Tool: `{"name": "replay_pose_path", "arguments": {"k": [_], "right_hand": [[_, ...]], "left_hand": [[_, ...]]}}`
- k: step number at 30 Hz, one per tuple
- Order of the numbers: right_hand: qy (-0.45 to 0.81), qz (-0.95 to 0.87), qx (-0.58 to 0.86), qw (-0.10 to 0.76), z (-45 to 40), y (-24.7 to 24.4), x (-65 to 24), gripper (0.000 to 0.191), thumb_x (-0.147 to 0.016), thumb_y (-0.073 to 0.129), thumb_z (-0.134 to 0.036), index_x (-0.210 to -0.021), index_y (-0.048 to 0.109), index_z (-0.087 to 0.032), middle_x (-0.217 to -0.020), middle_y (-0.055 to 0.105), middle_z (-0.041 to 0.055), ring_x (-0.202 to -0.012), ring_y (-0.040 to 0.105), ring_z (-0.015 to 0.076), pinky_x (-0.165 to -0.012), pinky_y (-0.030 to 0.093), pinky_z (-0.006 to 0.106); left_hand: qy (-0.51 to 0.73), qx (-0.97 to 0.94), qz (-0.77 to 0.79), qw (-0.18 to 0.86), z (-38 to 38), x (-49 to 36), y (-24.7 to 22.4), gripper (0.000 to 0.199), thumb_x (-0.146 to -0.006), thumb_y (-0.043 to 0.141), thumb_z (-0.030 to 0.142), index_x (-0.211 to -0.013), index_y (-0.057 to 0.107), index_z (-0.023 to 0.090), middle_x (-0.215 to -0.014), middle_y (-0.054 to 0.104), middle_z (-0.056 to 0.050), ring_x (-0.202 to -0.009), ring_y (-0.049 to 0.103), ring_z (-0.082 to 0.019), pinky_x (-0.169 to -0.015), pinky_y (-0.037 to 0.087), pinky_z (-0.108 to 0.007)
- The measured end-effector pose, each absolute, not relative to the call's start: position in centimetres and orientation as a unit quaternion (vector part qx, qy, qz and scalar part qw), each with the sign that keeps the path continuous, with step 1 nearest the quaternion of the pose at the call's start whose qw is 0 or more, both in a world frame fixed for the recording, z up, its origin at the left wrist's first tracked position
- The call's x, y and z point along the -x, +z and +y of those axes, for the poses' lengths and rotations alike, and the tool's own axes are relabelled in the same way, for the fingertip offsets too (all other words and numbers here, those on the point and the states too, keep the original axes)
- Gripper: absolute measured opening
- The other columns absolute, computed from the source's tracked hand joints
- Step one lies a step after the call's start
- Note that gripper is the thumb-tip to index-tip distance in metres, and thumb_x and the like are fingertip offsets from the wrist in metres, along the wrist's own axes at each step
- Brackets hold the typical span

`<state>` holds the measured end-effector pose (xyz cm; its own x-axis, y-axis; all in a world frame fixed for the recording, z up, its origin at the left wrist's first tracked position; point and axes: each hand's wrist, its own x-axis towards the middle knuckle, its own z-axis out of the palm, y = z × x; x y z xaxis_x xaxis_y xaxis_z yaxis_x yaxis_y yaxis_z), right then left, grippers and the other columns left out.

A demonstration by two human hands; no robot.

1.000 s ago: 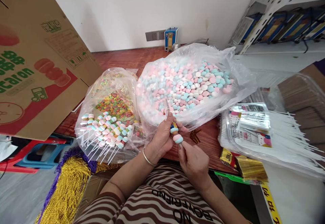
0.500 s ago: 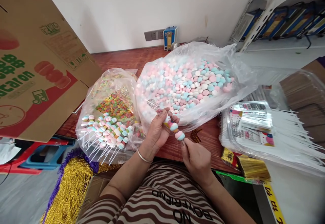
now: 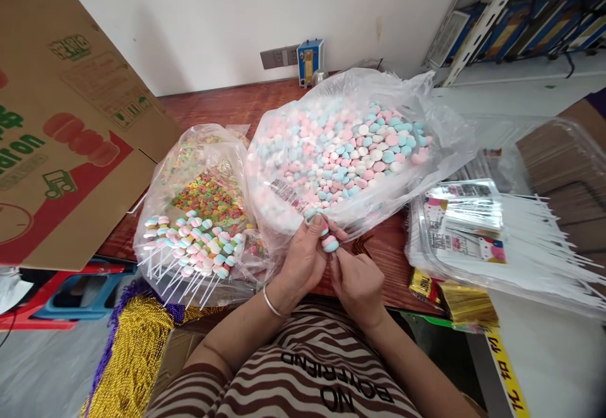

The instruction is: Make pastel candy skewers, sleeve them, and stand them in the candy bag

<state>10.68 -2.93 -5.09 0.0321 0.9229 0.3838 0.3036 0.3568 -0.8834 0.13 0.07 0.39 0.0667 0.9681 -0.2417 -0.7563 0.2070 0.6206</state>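
Note:
A marshmallow skewer [image 3: 330,244] with pink, white and blue pieces is between my hands above the table's front edge. My left hand [image 3: 304,255] is closed around its upper part, where a clear printed wrapper [image 3: 285,192] sticks out past the fingers. My right hand [image 3: 358,284] is closed just below the lowest marshmallow, its fingers hiding the stick. Beyond both hands lies a large clear bag of loose marshmallows [image 3: 374,153]. To the left, several more marshmallow skewers [image 3: 201,241] rest on a bag of coloured ring-shaped pieces [image 3: 208,194].
On the right, a clear plastic tray [image 3: 416,241] carries white sticks [image 3: 540,235] and printed wrappers [image 3: 473,206]. Gold twist ties [image 3: 468,304] lie at its front. A cardboard box [image 3: 85,153] stands at left. A small blue device [image 3: 310,63] sits by the wall.
My hands have come closer together, and my left hand now covers more of the skewer. The camera view has shifted slightly.

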Motion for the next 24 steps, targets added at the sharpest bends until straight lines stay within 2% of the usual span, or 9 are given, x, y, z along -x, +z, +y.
{"name": "replay_pose_path", "arguments": {"k": [3,8,10,12,14,16,18,21,24], "right_hand": [[0.141,-0.704,0.48,0.503,-2.8,-5.4,-11.0,0.02,-0.1,0.053,-0.026,-0.089,0.068,-0.017,-0.067,0.067,0.0045,-0.055,0.055,0.0147,-0.056,0.04,0.028],[0.121,-0.714,0.481,0.494,-3.5,-5.0,-11.6,0.019,-0.103,0.048,-0.023,-0.094,0.065,-0.02,-0.067,0.066,-0.0004,-0.053,0.055,0.0125,-0.055,0.039,0.027],[0.059,-0.745,0.452,0.487,-3.7,-4.8,-11.7,0.016,-0.102,0.051,-0.02,-0.099,0.066,-0.018,-0.066,0.066,0.0003,-0.054,0.054,0.0135,-0.057,0.039,0.028],[-0.023,-0.767,0.427,0.477,-3.7,-4.7,-11.8,0.013,-0.1,0.056,-0.018,-0.105,0.067,-0.017,-0.065,0.064,0.0011,-0.055,0.053,0.0147,-0.058,0.037,0.03],[-0.049,-0.769,0.433,0.467,-3.9,-4.6,-11.8,0.014,-0.097,0.06,-0.017,-0.108,0.069,-0.016,-0.065,0.063,0.0021,-0.056,0.052,0.015,-0.058,0.036,0.031],[0.034,-0.751,0.46,0.473,-4.1,-4.5,-11.8,0.013,-0.097,0.062,-0.023,-0.104,0.071,-0.016,-0.066,0.062,0.0032,-0.057,0.051,0.0146,-0.056,0.036,0.03],[0.238,-0.689,0.477,0.491,-4.4,-4.3,-11.7,0.02,-0.099,0.059,-0.034,-0.095,0.07,-0.018,-0.062,0.057,0.0012,-0.053,0.048,0.0128,-0.052,0.035,0.028],[0.621,-0.47,0.403,0.48,-4.6,-3.5,-11.1,0.035,-0.099,0.055,-0.051,-0.084,0.061,-0.02,-0.049,0.037,-0.0092,-0.037,0.028,0.0076,-0.038,0.026,0.022],[0.797,-0.307,0.293,0.43,-4.5,-2.8,-10.5,0.038,-0.095,0.058,-0.058,-0.082,0.054,-0.023,-0.045,0.024,-0.0158,-0.03,0.01,0.0047,-0.031,0.018,0.021]], "left_hand": [[0.597,-0.185,0.321,0.712,0.0,0.3,0.6,0.038,-0.073,0.088,0.041,-0.096,0.069,0.016,-0.09,0.071,-0.005,-0.09,0.072,-0.019,-0.083,0.056,-0.03],[0.661,-0.23,0.292,0.652,1.8,3.0,1.7,0.065,-0.062,0.094,0.042,-0.118,0.066,0.026,-0.131,0.069,-0.008,-0.119,0.067,-0.024,-0.095,0.054,-0.032],[0.676,-0.249,0.296,0.627,2.6,3.7,2.3,0.071,-0.058,0.096,0.039,-0.12,0.065,0.027,-0.124,0.072,-0.007,-0.115,0.069,-0.024,-0.096,0.054,-0.033],[0.675,-0.256,0.307,0.62,3.3,3.8,2.7,0.071,-0.06,0.096,0.034,-0.123,0.064,0.027,-0.098,0.076,-0.001,-0.093,0.073,-0.019,-0.089,0.056,-0.031],[0.658,-0.244,0.314,0.639,3.6,3.5,3.0,0.061,-0.066,0.093,0.031,-0.12,0.066,0.024,-0.07,0.065,0.006,-0.066,0.067,-0.011,-0.075,0.056,-0.025],[0.642,-0.219,0.309,0.667,3.7,2.9,3.0,0.047,-0.073,0.089,0.032,-0.114,0.069,0.021,-0.059,0.052,0.01,-0.051,0.056,-0.006,-0.061,0.051,-0.02],[0.637,-0.205,0.284,0.687,3.5,2.2,2.8,0.038,-0.077,0.086,0.034,-0.108,0.07,0.019,-0.059,0.047,0.01,-0.047,0.048,-0.003,-0.054,0.047,-0.018],[0.632,-0.209,0.243,0.706,2.8,1.0,2.1,0.033,-0.079,0.085,0.037,-0.101,0.07,0.018,-0.059,0.043,0.01,-0.043,0.039,-0.002,-0.05,0.044,-0.017],[0.614,-0.202,0.236,0.726,2.3,0.1,1.5,0.031,-0.08,0.084,0.04,-0.096,0.069,0.018,-0.055,0.038,0.011,-0.042,0.036,-0.003,-0.049,0.043,-0.017]]}}
